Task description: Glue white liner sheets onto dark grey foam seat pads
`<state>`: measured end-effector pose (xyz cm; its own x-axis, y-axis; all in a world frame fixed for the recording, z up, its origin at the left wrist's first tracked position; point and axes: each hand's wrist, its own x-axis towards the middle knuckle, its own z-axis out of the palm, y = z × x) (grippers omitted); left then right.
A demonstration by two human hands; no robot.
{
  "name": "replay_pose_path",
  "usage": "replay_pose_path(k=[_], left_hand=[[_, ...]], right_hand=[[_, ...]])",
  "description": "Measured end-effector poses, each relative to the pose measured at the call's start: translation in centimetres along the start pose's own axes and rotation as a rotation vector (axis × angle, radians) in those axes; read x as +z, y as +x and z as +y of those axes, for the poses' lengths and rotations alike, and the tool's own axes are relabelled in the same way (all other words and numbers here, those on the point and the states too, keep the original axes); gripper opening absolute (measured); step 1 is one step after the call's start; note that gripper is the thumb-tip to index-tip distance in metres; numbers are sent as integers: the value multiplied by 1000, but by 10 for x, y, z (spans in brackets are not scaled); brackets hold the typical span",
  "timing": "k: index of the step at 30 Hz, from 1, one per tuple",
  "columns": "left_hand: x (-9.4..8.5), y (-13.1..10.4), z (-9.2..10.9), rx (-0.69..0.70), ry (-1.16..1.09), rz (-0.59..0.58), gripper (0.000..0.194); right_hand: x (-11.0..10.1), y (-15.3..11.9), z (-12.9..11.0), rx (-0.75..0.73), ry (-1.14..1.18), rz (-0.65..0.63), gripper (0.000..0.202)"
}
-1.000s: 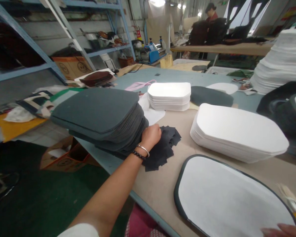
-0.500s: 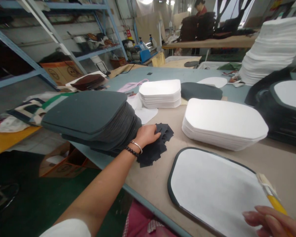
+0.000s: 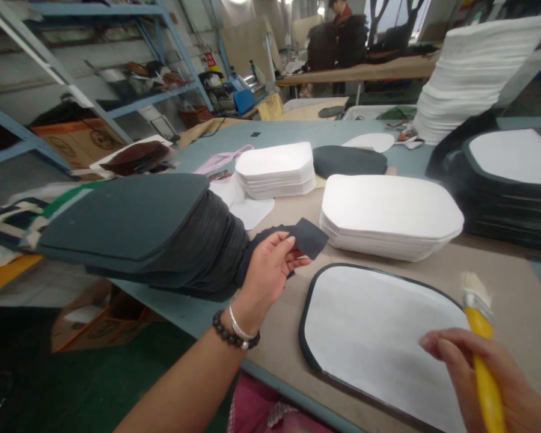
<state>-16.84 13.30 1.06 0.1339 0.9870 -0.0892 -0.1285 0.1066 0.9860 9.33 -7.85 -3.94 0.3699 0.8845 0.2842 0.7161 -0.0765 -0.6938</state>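
Note:
My left hand [image 3: 270,264] pinches a small dark fabric square [image 3: 312,239] between thumb and fingers, raised over a pile of similar dark pieces that it partly hides. A yellow-handled paintbrush [image 3: 483,355] is held in my right hand [image 3: 491,373], bristles pointing up and away. That hand hovers over the near right part of a white panel [image 3: 379,331] with a dark border, which lies flat on the brown table covering. Left of my left hand rises a tall stack of dark green rounded sheets [image 3: 130,216].
Beyond the panel sits a stack of white rounded pads [image 3: 392,204], with a smaller white stack [image 3: 275,162] farther left. Dark-edged panels [image 3: 514,198] are piled at the right, near a tall white stack [image 3: 473,78]. A person [image 3: 341,12] is in the background.
My left hand has lifted off the dark pile with one fabric square in its fingers. My right hand has raised the brush more upright. The view has shifted slightly right.

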Motion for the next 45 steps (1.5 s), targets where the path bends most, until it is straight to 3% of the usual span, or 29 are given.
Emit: replay_pose_path(k=[3,6,9,12,16,20,23,27,30,40,45], left_hand=[[52,-40,-12,-156,-490,-101,29],[86,-73,-29,-258,-599,-136,25],[97,-96,-47,-311,-564,-152,22],[92,-104,-60,-385,-489,-190,26],[87,-88,-67,-491,-331,-265,42],[95,-57,-72,-440,4,-385,36],[104,-35,-75,-311,312,-421,26],[117,-14,-73,-32,873,-357,19],[124,-7,-69,55,1145,-337,17],[128,-4,-71,45,1345,-377,23],[119,-8,-59,42,1441,-307,33]], right_hand=[[19,21,-40,32,193,126,23],[38,33,-61,140,459,177,27],[44,30,-53,244,494,202,30],[41,17,-26,289,435,138,29],[35,11,2,261,369,38,28],[33,30,-2,234,255,33,23],[36,50,-8,241,116,58,19],[49,68,0,253,-66,33,18],[59,72,8,211,-185,22,15],[64,73,10,108,-369,14,11],[69,75,7,117,-400,15,9]])
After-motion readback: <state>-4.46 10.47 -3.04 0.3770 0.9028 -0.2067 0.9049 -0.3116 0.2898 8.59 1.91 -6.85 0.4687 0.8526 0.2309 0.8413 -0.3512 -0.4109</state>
